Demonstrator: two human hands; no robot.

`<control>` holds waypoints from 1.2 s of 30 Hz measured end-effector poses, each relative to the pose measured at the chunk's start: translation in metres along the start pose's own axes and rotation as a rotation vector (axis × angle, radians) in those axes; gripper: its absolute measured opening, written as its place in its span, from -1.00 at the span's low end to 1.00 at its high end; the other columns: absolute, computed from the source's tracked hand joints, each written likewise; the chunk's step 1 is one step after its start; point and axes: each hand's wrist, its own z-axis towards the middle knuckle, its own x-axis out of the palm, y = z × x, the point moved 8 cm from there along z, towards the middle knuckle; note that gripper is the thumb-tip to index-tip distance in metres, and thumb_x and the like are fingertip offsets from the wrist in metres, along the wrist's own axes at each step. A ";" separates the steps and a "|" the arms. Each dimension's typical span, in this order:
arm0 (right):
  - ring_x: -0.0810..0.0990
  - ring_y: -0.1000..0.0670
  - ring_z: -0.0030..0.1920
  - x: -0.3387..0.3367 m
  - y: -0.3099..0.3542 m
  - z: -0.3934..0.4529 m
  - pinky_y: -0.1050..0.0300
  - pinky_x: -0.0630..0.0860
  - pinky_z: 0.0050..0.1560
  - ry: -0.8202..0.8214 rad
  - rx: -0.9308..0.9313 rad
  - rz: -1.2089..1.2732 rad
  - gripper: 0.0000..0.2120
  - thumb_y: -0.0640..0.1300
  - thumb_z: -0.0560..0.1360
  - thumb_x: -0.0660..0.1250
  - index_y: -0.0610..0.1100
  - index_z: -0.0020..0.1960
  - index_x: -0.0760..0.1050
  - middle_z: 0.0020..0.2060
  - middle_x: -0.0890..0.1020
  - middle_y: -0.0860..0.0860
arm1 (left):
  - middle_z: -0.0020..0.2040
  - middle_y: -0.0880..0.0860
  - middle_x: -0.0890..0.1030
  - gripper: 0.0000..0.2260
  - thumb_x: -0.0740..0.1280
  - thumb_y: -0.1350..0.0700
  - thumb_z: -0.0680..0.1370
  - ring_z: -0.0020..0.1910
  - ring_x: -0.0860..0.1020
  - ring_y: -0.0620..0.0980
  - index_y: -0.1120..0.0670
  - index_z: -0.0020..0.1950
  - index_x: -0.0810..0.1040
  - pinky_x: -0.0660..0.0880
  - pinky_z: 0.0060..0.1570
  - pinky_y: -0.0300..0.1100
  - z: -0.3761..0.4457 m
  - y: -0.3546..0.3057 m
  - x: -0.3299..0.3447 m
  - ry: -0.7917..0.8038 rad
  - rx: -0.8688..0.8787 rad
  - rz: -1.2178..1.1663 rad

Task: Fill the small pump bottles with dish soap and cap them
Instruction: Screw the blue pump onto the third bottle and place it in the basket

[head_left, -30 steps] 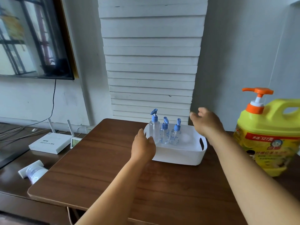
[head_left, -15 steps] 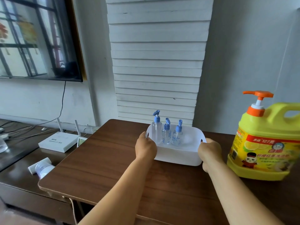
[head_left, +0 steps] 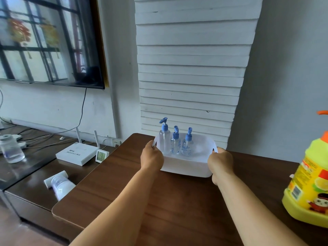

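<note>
A white plastic basket [head_left: 186, 166] stands at the far side of the brown table [head_left: 177, 206]. Inside it stand three clear pump bottles with blue pump tops: a tall one [head_left: 164, 137] at the left and two short ones [head_left: 175, 142] [head_left: 187, 143] beside it. My left hand [head_left: 151, 157] grips the basket's left handle and my right hand [head_left: 220, 161] grips its right handle. A big yellow dish soap jug [head_left: 310, 185] with an orange pump stands on the table at the right edge of view.
Left of the table runs a low dark cabinet with a white router [head_left: 76, 153], a small digital thermometer [head_left: 101, 156], a clear jar [head_left: 11, 148] and a white tube [head_left: 59, 183] lying on it. A stack of white boards [head_left: 190, 77] leans on the wall behind the basket.
My right hand came down from above the basket and took hold of its right handle. The left hand stays on the left handle. The view has shifted left.
</note>
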 end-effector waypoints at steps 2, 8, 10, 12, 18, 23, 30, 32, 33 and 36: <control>0.45 -0.05 -0.07 0.008 0.002 0.005 0.14 0.36 -0.10 0.007 0.004 -0.002 -0.61 -0.35 0.57 0.01 -0.21 0.33 0.40 0.01 0.50 -0.09 | 0.37 0.02 0.46 -0.58 0.01 0.18 0.57 0.29 0.46 0.17 0.06 0.42 0.32 0.40 0.30 0.10 0.011 0.001 -0.002 0.008 -0.005 -0.004; 0.45 -0.05 -0.09 0.029 0.003 0.026 0.15 0.39 -0.23 -0.005 0.005 -0.021 -0.60 -0.32 0.56 0.01 -0.17 0.35 0.38 0.10 0.52 -0.10 | 0.38 0.01 0.45 -0.59 0.00 0.14 0.58 0.30 0.45 0.23 0.05 0.42 0.33 0.40 0.30 0.13 0.037 0.003 -0.001 0.023 0.031 0.011; 0.45 -0.02 -0.19 0.032 0.001 0.031 0.16 0.38 -0.26 -0.013 0.010 -0.017 -0.60 -0.33 0.55 0.00 -0.17 0.32 0.40 0.01 0.51 -0.08 | 0.38 0.02 0.45 -0.60 0.00 0.14 0.59 0.29 0.46 0.21 0.06 0.42 0.31 0.40 0.30 0.12 0.043 0.005 0.001 0.029 0.034 0.013; 0.43 0.01 -0.25 0.034 0.000 0.036 0.18 0.35 -0.32 -0.022 0.006 -0.023 -0.61 -0.34 0.55 0.00 -0.18 0.30 0.40 -0.03 0.49 -0.08 | 0.39 0.01 0.44 -0.60 0.00 0.12 0.59 0.30 0.45 0.21 0.06 0.43 0.30 0.39 0.31 0.12 0.048 0.006 0.004 0.035 0.041 0.002; 0.45 -0.05 -0.12 0.036 -0.002 0.046 0.14 0.39 -0.18 -0.047 0.018 -0.052 -0.60 -0.32 0.54 0.00 -0.20 0.33 0.38 0.11 0.52 -0.11 | 0.39 0.03 0.44 -0.61 0.00 0.09 0.62 0.32 0.43 0.20 0.09 0.44 0.27 0.36 0.33 0.12 0.057 0.005 0.007 0.031 0.041 0.007; 0.46 -0.09 -0.02 0.040 -0.004 0.054 0.10 0.40 -0.08 -0.072 0.038 -0.097 -0.58 -0.32 0.52 0.02 -0.22 0.34 0.38 0.26 0.50 -0.15 | 0.37 0.03 0.45 -0.62 -0.01 0.08 0.64 0.32 0.43 0.08 0.12 0.43 0.27 0.35 0.33 -0.01 0.057 0.003 0.007 0.028 0.083 0.033; 0.51 -0.21 0.16 0.036 0.002 0.051 0.00 0.46 0.04 -0.054 0.025 -0.166 -0.64 -0.26 0.59 0.02 -0.28 0.36 0.30 0.28 0.46 -0.20 | -0.18 -0.14 0.46 -0.75 -0.05 0.10 0.63 0.00 0.42 0.03 -0.04 -0.12 0.37 0.32 0.01 -0.15 0.053 0.000 0.007 0.031 0.093 0.086; 0.50 -0.22 0.16 0.034 0.006 0.047 -0.04 0.46 0.09 -0.045 0.008 -0.189 -0.64 -0.21 0.62 -0.01 -0.29 0.38 0.25 0.27 0.45 -0.22 | -0.11 -0.06 0.48 -0.74 -0.05 0.09 0.62 -0.04 0.44 0.06 0.14 0.03 0.40 0.33 -0.05 -0.13 0.053 -0.001 0.007 0.034 0.125 0.109; 0.50 -0.22 0.13 0.034 0.008 0.045 -0.03 0.45 0.08 -0.039 -0.007 -0.192 -0.64 -0.20 0.62 -0.01 -0.28 0.39 0.22 0.27 0.45 -0.22 | -0.02 -0.02 0.49 -0.71 -0.05 0.09 0.62 -0.01 0.45 0.07 0.19 0.15 0.37 0.33 -0.03 -0.13 0.052 -0.002 0.007 0.031 0.133 0.120; 0.42 -0.21 0.29 0.033 0.015 0.038 -0.01 0.39 0.16 -0.039 -0.069 -0.187 -0.56 -0.16 0.63 -0.03 -0.23 0.48 0.08 0.39 0.35 -0.18 | 0.05 0.04 0.48 -0.75 -0.03 0.09 0.61 0.00 0.44 0.08 0.20 0.11 0.32 0.31 -0.04 -0.12 0.047 -0.006 0.005 0.010 0.153 0.134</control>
